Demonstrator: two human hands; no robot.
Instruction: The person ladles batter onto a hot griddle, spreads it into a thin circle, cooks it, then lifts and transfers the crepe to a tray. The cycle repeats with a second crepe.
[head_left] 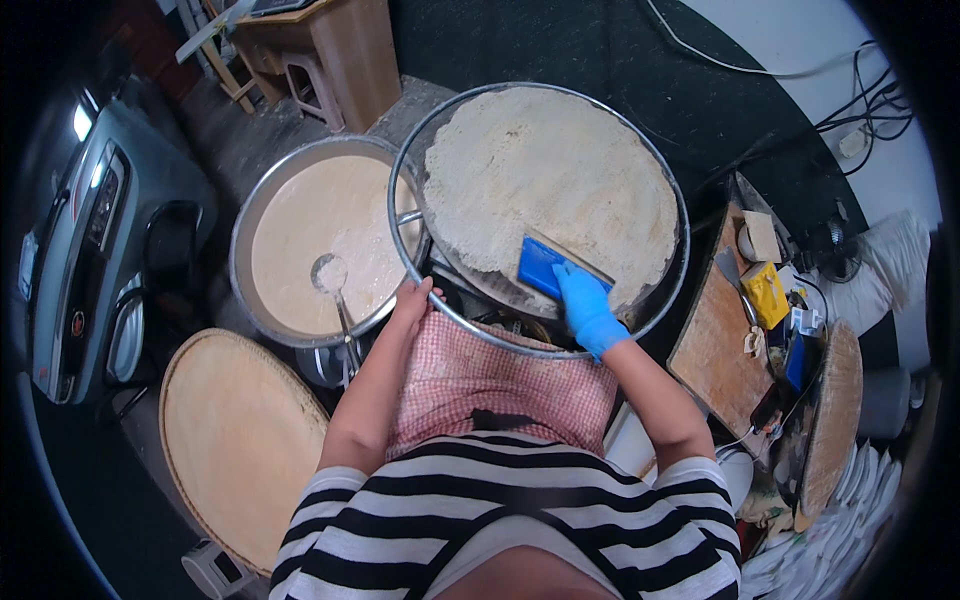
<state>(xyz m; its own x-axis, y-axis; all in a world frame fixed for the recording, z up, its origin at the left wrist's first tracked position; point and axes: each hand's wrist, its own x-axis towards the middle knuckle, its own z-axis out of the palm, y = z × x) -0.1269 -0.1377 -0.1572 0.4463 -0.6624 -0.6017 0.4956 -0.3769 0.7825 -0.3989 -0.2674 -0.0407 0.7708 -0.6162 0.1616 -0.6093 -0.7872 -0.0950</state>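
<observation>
A round griddle with a raised metal hoop (684, 225) around it stands before me. A thin, pale, uneven layer of batter (545, 170) covers most of its surface. My right hand (588, 312), in a blue glove, grips a blue flat-bladed scraper (540, 268) against the near part of this layer. Bare, my left hand (414, 302) closes on the near left of the hoop. Left of the griddle is a wide metal basin (240, 245) of creamy batter. A ladle (341, 305) rests in it, its bowl partly in the batter and its handle toward me.
A round, pale, rimmed tray (240, 440) lies at lower left, below a grey vehicle-like body (85, 260). On the right, a worn wooden board (715, 345) holds a yellow packet (766, 296) and small tools. A wooden desk (355, 60) stands at the back; cables (870, 120) hang at upper right.
</observation>
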